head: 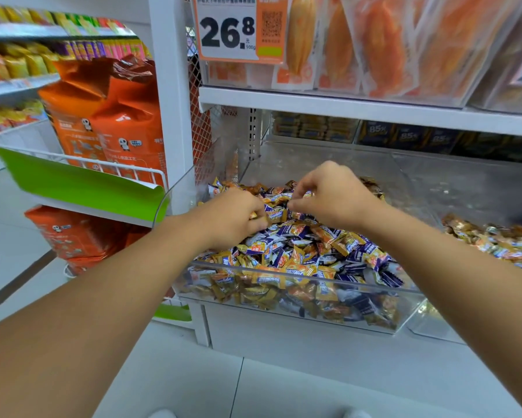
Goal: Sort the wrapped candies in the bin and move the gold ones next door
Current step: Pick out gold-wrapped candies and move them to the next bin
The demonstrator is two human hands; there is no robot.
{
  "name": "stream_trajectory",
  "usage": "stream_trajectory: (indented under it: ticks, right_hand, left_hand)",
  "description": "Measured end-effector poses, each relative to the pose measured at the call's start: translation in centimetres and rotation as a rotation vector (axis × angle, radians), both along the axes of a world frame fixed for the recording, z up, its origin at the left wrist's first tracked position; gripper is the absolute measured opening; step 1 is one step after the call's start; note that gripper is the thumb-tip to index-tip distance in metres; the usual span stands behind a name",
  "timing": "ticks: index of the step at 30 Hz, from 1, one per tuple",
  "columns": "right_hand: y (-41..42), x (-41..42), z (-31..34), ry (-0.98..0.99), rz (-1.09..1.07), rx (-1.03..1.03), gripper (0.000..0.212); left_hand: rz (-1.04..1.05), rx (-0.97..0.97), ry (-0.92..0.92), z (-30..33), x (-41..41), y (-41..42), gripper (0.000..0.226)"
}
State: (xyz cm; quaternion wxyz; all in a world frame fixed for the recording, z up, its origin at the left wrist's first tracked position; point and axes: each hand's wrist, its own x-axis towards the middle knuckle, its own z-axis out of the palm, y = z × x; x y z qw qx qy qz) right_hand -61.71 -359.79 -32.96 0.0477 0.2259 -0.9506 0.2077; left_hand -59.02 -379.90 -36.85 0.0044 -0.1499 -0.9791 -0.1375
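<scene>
- The wrapped candies (302, 251), a mix of gold, orange and dark blue wrappers, filled a clear bin (298, 277) at the centre of the frame, heaped against its front wall.
- The left hand (234, 217) lay on the pile at centre left, its fingers (258, 220) curled down around a few candies; exactly which wrappers it held could not be told.
- The right hand (333, 196) hovered just above the heap at centre, thumb and forefinger pinching a gold-and-orange candy (303, 195), the other fingers curled.
- The two hands were near each other, not touching.
- The neighbouring bin (464, 191), at centre right, held a lower layer of candies in mostly gold and brown wrappers (491, 236).
- A white shelf (344, 108) ran above both bins, carrying orange-tinted snack packs (383, 46) and a price tag (229, 28) reading 26.8 at the upper centre.
- Orange bags (112, 116) stood in a wire basket (81, 164) with a green front at the left of the frame.
</scene>
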Motion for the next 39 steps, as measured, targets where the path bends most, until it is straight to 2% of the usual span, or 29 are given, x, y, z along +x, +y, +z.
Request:
stream_trajectory:
  ticks: [2,4,6,8,12,14,16,17,22,25,27,29,35,37,39]
  right_hand:
    - [-0.5,-0.1,-0.6,0.077,-0.03,0.272,0.024]
    - [-1.1,-0.3,-1.1,0.078,-0.07,0.43,0.034]
    - [-1.7,-0.6,-1.2,0.073,-0.076,0.49,0.037]
    - [-1.9,-0.9,-1.1,0.037,-0.042,0.463,0.034]
    - [-0.8,-1.1,-0.4,-0.019,-0.011,0.288,0.025]
    - [0.0,-1.3,-0.2,0.081,-0.074,0.214,0.025]
    - [0.6,-1.5,-0.3,0.163,-0.143,0.17,0.031]
    - [0.7,-1.5,-0.4,0.18,-0.153,0.14,0.032]
    - [1.0,-1.5,-0.7,0.187,-0.137,0.06,0.012]
    - [0.4,-1.1,-0.4,0.124,-0.03,0.054,0.013]
    - [-0.2,-1.1,-0.3,0.048,0.032,0.091,0.015]
    - [-0.8,-1.3,-0.7,-0.01,0.032,0.176,0.019]
    - [-2.5,-2.1,-1.8,-0.082,0.051,0.389,0.028]
    - [-2.6,-2.1,-1.6,-0.077,0.04,0.4,0.025]
    - [-2.2,-2.0,-1.1,-0.123,0.03,0.287,0.03]
  left_hand:
    - [0.064,0.185,0.0,0.7,0.3,-0.1,0.026]
    - [0.151,0.369,0.014,1.5,0.6,-0.1,0.032]
    - [0.248,0.5,0.039,1.9,0.8,-0.1,0.035]
    - [0.304,0.586,0.054,2.2,1.0,0.1,0.038]
    - [0.279,0.49,0.07,1.7,0.8,-0.5,0.049]
    - [0.227,0.384,0.113,1.2,0.4,-0.5,0.036]
    - [0.172,0.324,0.119,0.8,0.1,0.0,0.012]
    - [0.15,0.281,0.107,0.7,0.0,0.3,0.01]
    - [0.114,0.083,0.052,0.2,-0.8,1.4,0.033]
    - [0.137,0.055,0.075,0.3,-0.8,1.6,0.014]
    - [0.155,0.081,0.088,0.2,-0.8,1.3,0.016]
    - [0.191,0.187,0.063,0.2,-0.8,0.7,0.019]
    - [0.242,0.485,-0.101,1.1,0.1,-0.7,0.026]
    - [0.269,0.536,-0.164,1.0,0.2,-1.1,0.029]
    - [0.293,0.632,-0.243,1.1,0.3,-1.1,0.025]
